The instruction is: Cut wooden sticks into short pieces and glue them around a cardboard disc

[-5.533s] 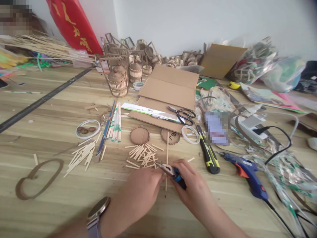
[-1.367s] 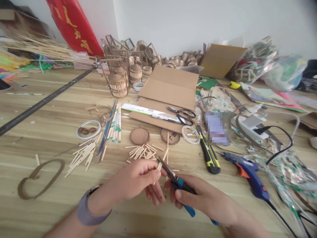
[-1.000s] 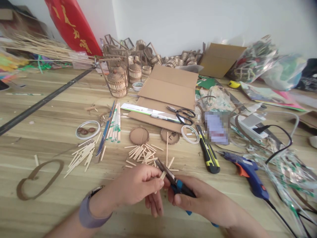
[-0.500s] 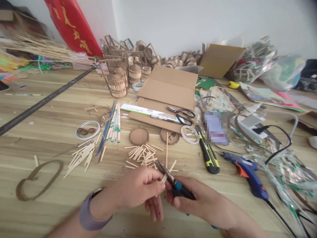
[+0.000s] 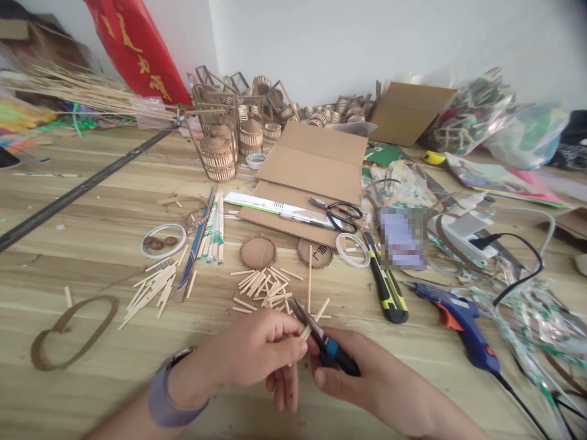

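My left hand (image 5: 263, 348) pinches a short wooden stick (image 5: 323, 308) between thumb and forefinger, its other fingers curled below. The stick slants up to the right, crossing the jaws of the hand shears. My right hand (image 5: 362, 373) is closed round the dark handles of the shears (image 5: 337, 355), which have blue parts. Their pointed metal blades lie around the stick, close to my left fingertips. Just beyond, a pile of short cut sticks (image 5: 263, 284) lies on the table. A longer stick (image 5: 309, 278) points away from me there.
Two round cardboard discs (image 5: 258, 252) lie behind the pile. More sticks (image 5: 153, 286) and wrapped chopsticks (image 5: 213, 232) are on the left. On the right are a utility knife (image 5: 387, 287), a glue gun (image 5: 463, 324) and its cord. Black scissors (image 5: 342, 214) rest on cardboard; small baskets (image 5: 217, 159) stand behind.
My right hand and the shears' handles have shifted very slightly; the lower handle parts show less. The stick and my left hand stay nearly where they were.
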The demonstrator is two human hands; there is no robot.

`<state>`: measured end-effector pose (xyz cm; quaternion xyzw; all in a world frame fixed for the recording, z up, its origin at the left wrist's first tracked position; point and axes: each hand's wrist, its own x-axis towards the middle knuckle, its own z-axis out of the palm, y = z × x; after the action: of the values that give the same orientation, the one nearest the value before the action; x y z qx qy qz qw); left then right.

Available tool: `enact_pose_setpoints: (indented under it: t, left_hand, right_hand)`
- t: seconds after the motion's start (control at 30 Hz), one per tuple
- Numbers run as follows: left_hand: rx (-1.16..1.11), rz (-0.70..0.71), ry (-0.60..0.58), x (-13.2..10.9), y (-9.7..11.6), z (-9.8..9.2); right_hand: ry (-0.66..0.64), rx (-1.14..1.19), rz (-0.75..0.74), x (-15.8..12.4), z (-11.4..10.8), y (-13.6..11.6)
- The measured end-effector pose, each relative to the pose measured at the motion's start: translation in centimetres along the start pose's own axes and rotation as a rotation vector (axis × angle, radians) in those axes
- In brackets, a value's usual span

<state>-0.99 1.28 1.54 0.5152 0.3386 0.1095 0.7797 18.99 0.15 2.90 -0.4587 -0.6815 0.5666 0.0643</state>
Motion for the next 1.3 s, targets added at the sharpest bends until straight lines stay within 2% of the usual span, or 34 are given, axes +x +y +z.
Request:
enact_pose_setpoints:
  t: [0.43, 0.63, 0.87, 1.3]
  left_hand:
    - [0.067, 0.006, 0.039, -0.2, -0.3, 0.0]
    - [0.048, 0.045, 0.086, -0.4, -0.2, 0.0]
    - [-0.054, 0.051, 0.077, -0.2, -0.2, 0.0]
    - [-0.002, 0.053, 0.108, -0.3, -0.1, 0.1]
  right_hand:
    - [0.145, -0.051, -0.011, 0.6, 1.3, 0.1]
    - [0.123, 0.024, -0.075, 0.5, 0.9, -0.1]
    - [-0.018, 0.198, -0.068, 0.3, 0.2, 0.0]
    - [0.020, 0.095, -0.021, 0.1, 0.1, -0.6]
